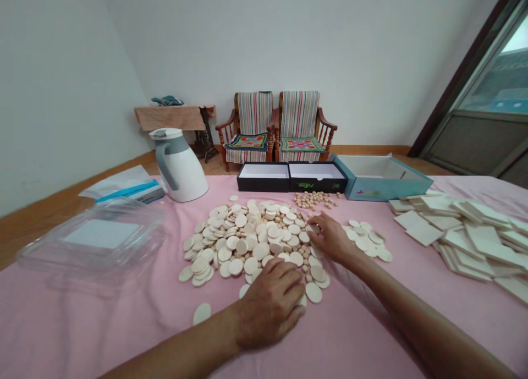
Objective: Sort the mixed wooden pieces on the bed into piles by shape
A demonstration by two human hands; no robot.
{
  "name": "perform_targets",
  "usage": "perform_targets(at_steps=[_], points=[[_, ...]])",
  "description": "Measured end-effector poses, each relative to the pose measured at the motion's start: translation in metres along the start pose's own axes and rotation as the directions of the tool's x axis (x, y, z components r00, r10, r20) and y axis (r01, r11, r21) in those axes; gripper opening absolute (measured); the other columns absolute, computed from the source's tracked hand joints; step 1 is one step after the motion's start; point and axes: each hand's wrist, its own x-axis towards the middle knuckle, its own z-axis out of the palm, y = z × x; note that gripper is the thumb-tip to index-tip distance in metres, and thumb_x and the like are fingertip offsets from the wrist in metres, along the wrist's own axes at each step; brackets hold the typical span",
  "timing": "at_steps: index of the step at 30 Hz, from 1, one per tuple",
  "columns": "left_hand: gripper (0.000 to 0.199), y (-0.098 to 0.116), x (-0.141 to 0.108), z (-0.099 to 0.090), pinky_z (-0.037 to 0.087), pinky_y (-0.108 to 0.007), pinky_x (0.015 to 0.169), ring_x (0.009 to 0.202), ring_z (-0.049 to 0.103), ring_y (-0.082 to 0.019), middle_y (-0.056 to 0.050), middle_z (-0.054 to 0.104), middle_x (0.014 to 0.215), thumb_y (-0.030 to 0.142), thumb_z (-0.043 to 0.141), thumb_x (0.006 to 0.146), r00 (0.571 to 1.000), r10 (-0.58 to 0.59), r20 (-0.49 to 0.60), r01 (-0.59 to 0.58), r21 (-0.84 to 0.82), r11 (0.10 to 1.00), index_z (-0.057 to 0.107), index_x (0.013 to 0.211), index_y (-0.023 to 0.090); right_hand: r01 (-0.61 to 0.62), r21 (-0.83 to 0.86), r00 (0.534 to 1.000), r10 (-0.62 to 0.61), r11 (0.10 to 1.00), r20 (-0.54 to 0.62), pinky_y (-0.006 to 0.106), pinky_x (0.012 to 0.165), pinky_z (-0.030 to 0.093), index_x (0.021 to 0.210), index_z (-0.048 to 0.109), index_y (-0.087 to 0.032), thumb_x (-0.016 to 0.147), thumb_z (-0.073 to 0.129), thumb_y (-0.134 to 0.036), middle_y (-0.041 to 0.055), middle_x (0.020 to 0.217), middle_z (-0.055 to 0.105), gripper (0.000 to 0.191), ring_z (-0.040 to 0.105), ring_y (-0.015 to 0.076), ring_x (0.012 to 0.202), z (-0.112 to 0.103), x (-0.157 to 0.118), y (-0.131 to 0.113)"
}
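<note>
A broad heap of pale round wooden discs [251, 233] lies in front of me, with small wooden beads [306, 252] mixed among them. My left hand [272, 305] rests palm down on the near edge of the heap, its fingers spread and slightly bent over some discs. At the heap's right side is my right hand [330, 237], fingers stretched toward the discs and beads; its fingertips touch the edge of the pile. What lies under both palms is hidden. To the right of that hand is a smaller group of discs [367, 239].
Loose beads [315, 199] lie before two black boxes [264, 183] and a blue box [383, 189]. Square wooden tiles [466, 230] are piled at right. A clear plastic container [136, 252] and a white jug [185, 172] stand left on the pink cloth [157, 324].
</note>
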Motion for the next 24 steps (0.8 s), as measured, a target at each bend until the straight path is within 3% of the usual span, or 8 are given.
perform_targets(at_steps=[4,8,11,13,17,21,24], points=[[0.018,0.0,-0.003,-0.002,0.033,-0.044,0.105,0.111,0.052,-0.022,-0.009,0.063,0.105,0.024,0.045,0.094,1.0,-0.003,-0.01,0.003,-0.006,1.0,0.059,0.102,0.015,-0.082,-0.172,0.994,0.068,0.982,-0.087,0.032,0.078,0.042,0.101,0.062,-0.014,0.082,0.05,-0.022,0.0112,0.094,0.062,0.024,0.057,0.0229,0.091,-0.021,0.001,0.01],[0.016,-0.002,-0.007,-0.005,0.033,-0.046,0.106,0.108,0.053,-0.022,-0.008,0.063,0.098,0.023,0.045,0.094,1.0,-0.013,-0.022,0.013,-0.003,1.0,0.06,0.093,0.016,-0.285,-0.411,0.956,0.227,0.866,-0.185,0.038,0.077,0.041,0.101,0.064,-0.013,0.083,0.048,-0.023,0.0162,0.097,0.063,0.026,0.058,0.0283,0.092,-0.049,0.002,0.029],[0.016,-0.006,-0.009,-0.006,0.035,-0.044,0.105,0.104,0.054,-0.021,-0.007,0.063,0.096,0.021,0.046,0.093,0.999,-0.017,-0.048,0.017,-0.001,1.0,0.06,0.094,0.015,-0.373,-0.474,0.922,0.263,0.798,-0.283,0.044,0.08,0.041,0.102,0.065,-0.012,0.082,0.049,-0.022,0.0193,0.101,0.063,0.028,0.056,0.0328,0.097,-0.06,0.001,0.036],[0.016,-0.008,-0.01,-0.007,0.038,-0.042,0.102,0.103,0.054,-0.021,-0.007,0.063,0.096,0.021,0.046,0.093,0.998,-0.025,-0.061,0.025,-0.003,1.0,0.061,0.095,0.014,-0.335,-0.438,0.931,0.221,0.834,-0.29,0.045,0.082,0.041,0.104,0.065,-0.012,0.081,0.051,-0.022,0.019,0.104,0.063,0.029,0.056,0.0326,0.099,-0.058,0.002,0.033],[0.016,-0.011,-0.011,-0.006,0.042,-0.04,0.098,0.103,0.054,-0.021,-0.008,0.063,0.097,0.02,0.047,0.093,0.997,-0.028,-0.072,0.027,-0.007,1.0,0.062,0.096,0.015,-0.089,-0.124,0.995,0.081,0.988,-0.063,0.034,0.079,0.046,0.099,0.066,-0.014,0.08,0.053,-0.019,0.0116,0.098,0.067,0.024,0.06,0.0217,0.089,-0.038,0.003,0.014],[0.015,-0.012,-0.01,-0.007,0.043,-0.041,0.098,0.104,0.054,-0.021,-0.008,0.064,0.097,0.019,0.049,0.093,0.997,-0.025,-0.07,0.025,-0.006,1.0,0.062,0.099,0.015,0.089,0.031,0.995,-0.09,0.996,0.045,0.034,0.085,0.045,0.103,0.066,-0.016,0.081,0.053,-0.018,0.0097,0.1,0.068,0.026,0.06,0.021,0.094,-0.018,0.0,-0.001],[0.015,-0.011,-0.01,-0.007,0.043,-0.041,0.098,0.103,0.054,-0.02,-0.007,0.064,0.097,0.019,0.049,0.092,0.997,-0.021,-0.075,0.02,-0.012,1.0,0.062,0.099,0.016,0.116,0.042,0.992,-0.118,0.992,0.048,0.035,0.087,0.043,0.099,0.068,-0.017,0.083,0.051,-0.016,0.0089,0.095,0.068,0.023,0.059,0.021,0.092,-0.009,-0.001,-0.003]])
